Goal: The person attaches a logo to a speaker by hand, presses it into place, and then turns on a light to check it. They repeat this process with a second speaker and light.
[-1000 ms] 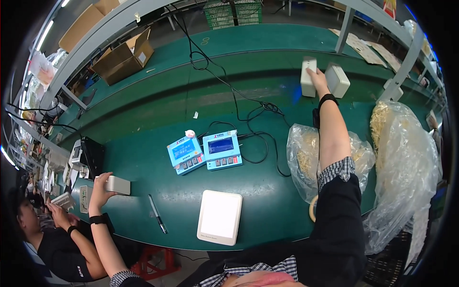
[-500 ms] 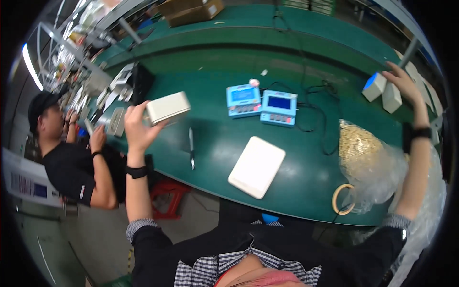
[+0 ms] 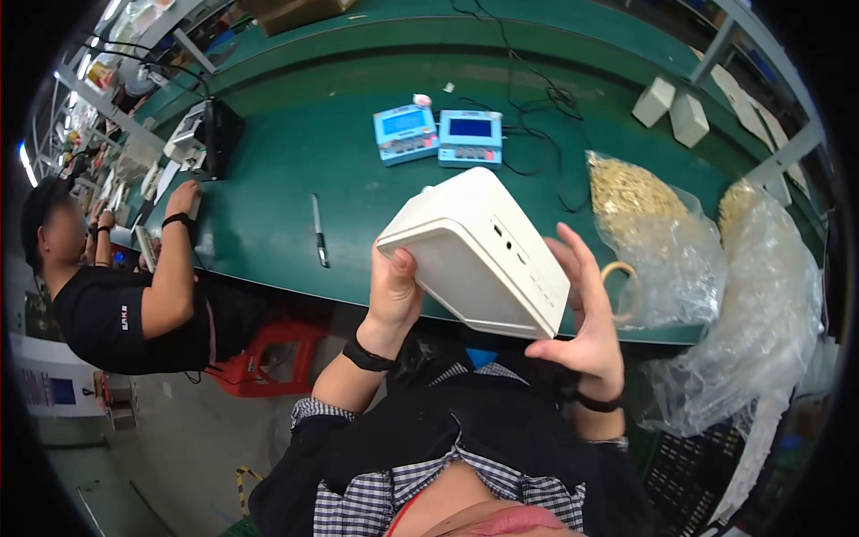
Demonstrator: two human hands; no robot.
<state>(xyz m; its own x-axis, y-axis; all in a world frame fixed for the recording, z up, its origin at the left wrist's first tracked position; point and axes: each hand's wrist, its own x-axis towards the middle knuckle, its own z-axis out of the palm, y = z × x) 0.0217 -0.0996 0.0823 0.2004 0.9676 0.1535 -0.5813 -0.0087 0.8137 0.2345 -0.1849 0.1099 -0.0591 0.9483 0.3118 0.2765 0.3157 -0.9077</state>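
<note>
A white plastic housing (image 3: 456,224) with rounded corners is tilted up in front of me, over the bench's near edge. Small port holes and a row of marks line its side facing right. My left hand (image 3: 394,291) grips its left end, thumb on the grey-white lower face and the other fingers hidden behind. Around the opposite end, my right hand (image 3: 591,313) is spread, its thumb by the lower corner and its fingers beside the side with ports. Whether the right fingertips touch the housing I cannot tell.
Two blue instruments with screens (image 3: 470,139) stand beyond the housing, cables trailing right. A pen (image 3: 319,233) lies left. Right are a bag of small brass-coloured parts (image 3: 631,192), a tape roll (image 3: 622,294) and two white boxes (image 3: 689,121). A co-worker (image 3: 125,295) sits left.
My left hand has come in from the left to the middle. My right hand has left the white boxes and come to the housing. The white panel seen on the bench before no longer shows there.
</note>
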